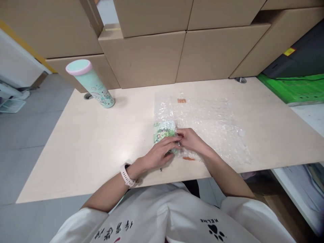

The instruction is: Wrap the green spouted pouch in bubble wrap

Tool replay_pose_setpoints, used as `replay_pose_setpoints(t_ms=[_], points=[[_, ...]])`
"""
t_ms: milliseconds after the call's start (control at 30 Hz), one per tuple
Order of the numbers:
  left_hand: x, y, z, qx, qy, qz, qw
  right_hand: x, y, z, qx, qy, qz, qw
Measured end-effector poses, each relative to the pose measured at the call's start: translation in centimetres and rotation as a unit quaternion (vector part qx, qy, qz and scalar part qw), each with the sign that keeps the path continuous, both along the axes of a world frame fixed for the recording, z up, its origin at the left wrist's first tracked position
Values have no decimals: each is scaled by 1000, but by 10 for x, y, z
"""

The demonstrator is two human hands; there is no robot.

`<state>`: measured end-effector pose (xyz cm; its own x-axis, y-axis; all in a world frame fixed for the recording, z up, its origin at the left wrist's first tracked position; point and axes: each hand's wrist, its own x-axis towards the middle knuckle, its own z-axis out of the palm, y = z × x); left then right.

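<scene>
The left hand [160, 153] curls its fingers around the green packet [163, 132], which lies under and just beyond the fingertips. The right hand [191, 140] pinches the bubble wrap [212, 125] against it.

A sheet of bubble wrap [210, 125] is spread on the table [88, 152], right of the middle. At the left edge of the sheet a wrapped bundle [163, 131] is placed. The left hand [162, 153] is closed over the near end of the bundle. The right hand [191, 140] is laid on the sheet just to its right, with fingertips touching the bundle. A bottle [92, 84] is stood upright at the far left of the table, well apart from the sheet. Cardboard boxes [152, 57] are stacked along the far edge, behind everything. A crate [296, 89] is set at the far right, beside the table.
</scene>
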<state>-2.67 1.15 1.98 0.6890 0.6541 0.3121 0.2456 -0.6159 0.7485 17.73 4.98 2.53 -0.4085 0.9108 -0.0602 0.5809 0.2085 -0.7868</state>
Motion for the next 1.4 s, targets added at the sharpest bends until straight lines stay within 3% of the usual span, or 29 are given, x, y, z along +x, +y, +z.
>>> replay_pose_setpoints(t_ms=[100,233,300,400,533,600,667,767,833,900,967,1033,1133,1233,1300,1400], points=[[1,0,-2,16,-1,-2,1000,3,0,8,-73,43,-13,996],[2,0,-3,15,-4,-15,1000,3,2,10,-224,151,-65,960],[2,0,-2,7,1,-15,1000,1,3,9,-249,164,-84,951],[3,0,-2,3,24,-27,999,-3,2,8,-187,104,-98,972],[3,0,-7,13,41,-32,999,-4,-2,11,22,9,-155,988],[4,0,-10,20,40,-25,999,-3,-4,14,22,55,-125,990],[5,-1,-11,26,32,-22,999,-1,-5,15,-33,106,-40,993],[6,-4,-6,38,-20,-10,999,0,-4,15,-48,83,34,995],[5,-6,0,52,-70,73,993,1,-3,14,-35,54,42,997],[0,-4,5,38,-100,233,966,1,-2,15,-37,46,50,997],[-6,2,7,-48,-110,366,923,2,-2,15,-39,42,53,997],[-12,10,8,-185,-130,405,886,2,-3,15,-44,43,53,997],[-16,19,8,-320,-194,391,841,2,-3,13,-59,63,57,995],[-14,18,10,-338,-281,365,821,1,-3,11,-99,124,61,985],[-10,11,12,-312,-317,319,837,-2,-3,11,-143,189,69,969],[-6,-1,16,-250,-274,245,896,-8,-3,11,-197,260,83,942]])
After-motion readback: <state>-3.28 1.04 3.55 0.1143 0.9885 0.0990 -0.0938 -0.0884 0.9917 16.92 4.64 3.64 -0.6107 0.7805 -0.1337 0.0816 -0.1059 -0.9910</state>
